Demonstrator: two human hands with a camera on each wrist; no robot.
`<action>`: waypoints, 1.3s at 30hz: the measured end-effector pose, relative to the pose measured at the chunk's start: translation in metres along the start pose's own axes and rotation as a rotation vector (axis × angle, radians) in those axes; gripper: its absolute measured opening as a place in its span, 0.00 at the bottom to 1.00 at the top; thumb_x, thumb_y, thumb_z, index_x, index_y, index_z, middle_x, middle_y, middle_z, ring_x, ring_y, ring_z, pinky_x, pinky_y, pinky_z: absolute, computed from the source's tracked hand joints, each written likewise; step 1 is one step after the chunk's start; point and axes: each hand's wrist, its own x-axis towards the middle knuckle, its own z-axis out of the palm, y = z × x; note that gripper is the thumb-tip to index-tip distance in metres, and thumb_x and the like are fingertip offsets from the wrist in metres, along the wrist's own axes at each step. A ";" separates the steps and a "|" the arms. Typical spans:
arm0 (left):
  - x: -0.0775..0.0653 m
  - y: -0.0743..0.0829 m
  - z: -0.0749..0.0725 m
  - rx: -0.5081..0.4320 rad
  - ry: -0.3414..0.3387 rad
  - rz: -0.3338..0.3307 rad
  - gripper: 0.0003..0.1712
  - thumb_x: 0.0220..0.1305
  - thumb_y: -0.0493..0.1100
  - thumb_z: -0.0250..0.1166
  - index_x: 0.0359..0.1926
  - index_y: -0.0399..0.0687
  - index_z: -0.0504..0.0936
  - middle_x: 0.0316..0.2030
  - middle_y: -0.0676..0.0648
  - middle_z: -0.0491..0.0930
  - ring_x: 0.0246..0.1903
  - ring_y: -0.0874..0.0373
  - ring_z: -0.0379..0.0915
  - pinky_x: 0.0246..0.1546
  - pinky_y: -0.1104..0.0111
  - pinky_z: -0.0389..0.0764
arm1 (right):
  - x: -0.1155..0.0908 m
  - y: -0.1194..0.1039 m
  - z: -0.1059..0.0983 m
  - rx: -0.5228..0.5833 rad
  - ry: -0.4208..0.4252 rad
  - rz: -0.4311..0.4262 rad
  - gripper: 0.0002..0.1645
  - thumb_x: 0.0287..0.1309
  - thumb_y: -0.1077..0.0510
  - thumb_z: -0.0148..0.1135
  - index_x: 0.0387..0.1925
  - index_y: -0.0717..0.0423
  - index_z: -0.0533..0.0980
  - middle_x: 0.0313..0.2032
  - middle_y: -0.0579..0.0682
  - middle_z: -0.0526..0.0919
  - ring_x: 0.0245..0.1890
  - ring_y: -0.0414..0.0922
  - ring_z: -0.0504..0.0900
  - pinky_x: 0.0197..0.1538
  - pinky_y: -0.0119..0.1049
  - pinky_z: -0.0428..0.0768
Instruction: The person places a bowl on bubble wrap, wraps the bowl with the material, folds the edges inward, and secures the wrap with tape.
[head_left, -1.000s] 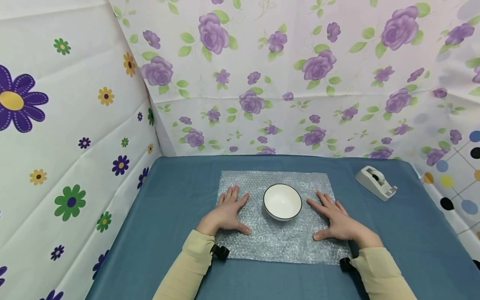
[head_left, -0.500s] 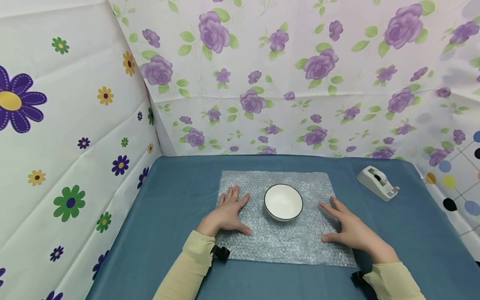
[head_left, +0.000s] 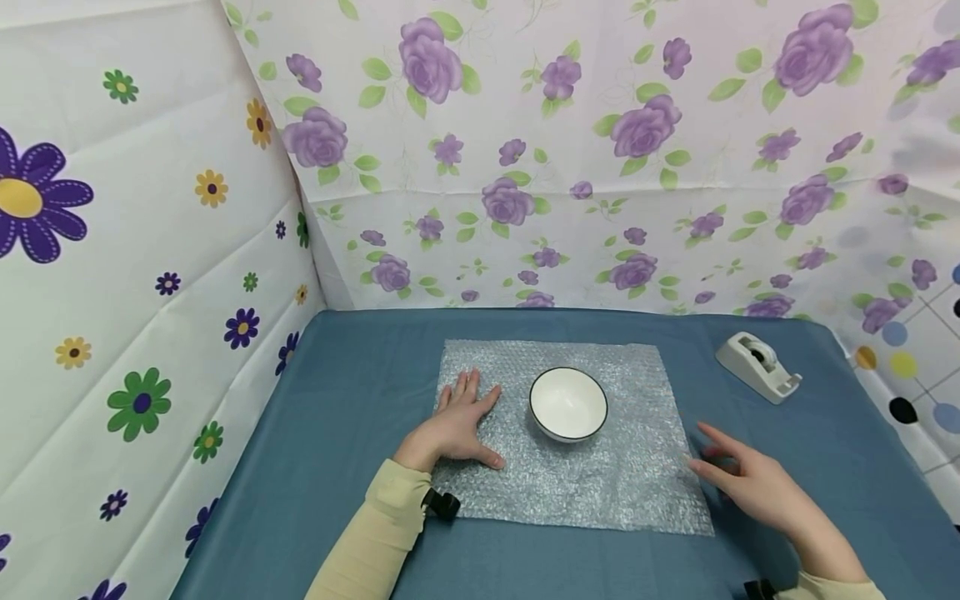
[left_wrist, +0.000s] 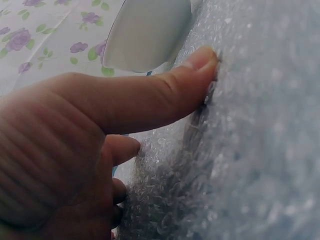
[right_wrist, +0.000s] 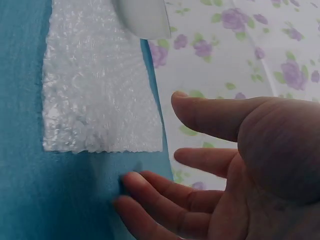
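Observation:
A white bowl with a dark rim stands upright near the middle of a flat sheet of bubble wrap. My left hand rests on the left part of the sheet, fingers spread. In the left wrist view its thumb presses on the bubbles, with the bowl just beyond. Off the sheet's right edge, my right hand is held over the blue cloth, holding nothing. The right wrist view shows its fingers loosely bent and apart from the bubble wrap.
A white tape dispenser sits at the back right of the table, which a blue cloth covers. Floral curtains hang behind the table and along its left side.
My right hand has lifted off the bubble wrap and drawn back to the right, toward me, past the sheet's edge. The left hand and the bowl have stayed put.

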 end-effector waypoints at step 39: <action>-0.002 0.002 -0.001 0.021 -0.003 -0.010 0.71 0.53 0.62 0.85 0.87 0.50 0.52 0.84 0.33 0.28 0.83 0.38 0.17 0.80 0.40 0.28 | -0.018 0.024 0.012 0.257 -0.146 -0.206 0.19 0.79 0.67 0.55 0.63 0.59 0.81 0.60 0.61 0.84 0.39 0.39 0.81 0.36 0.37 0.80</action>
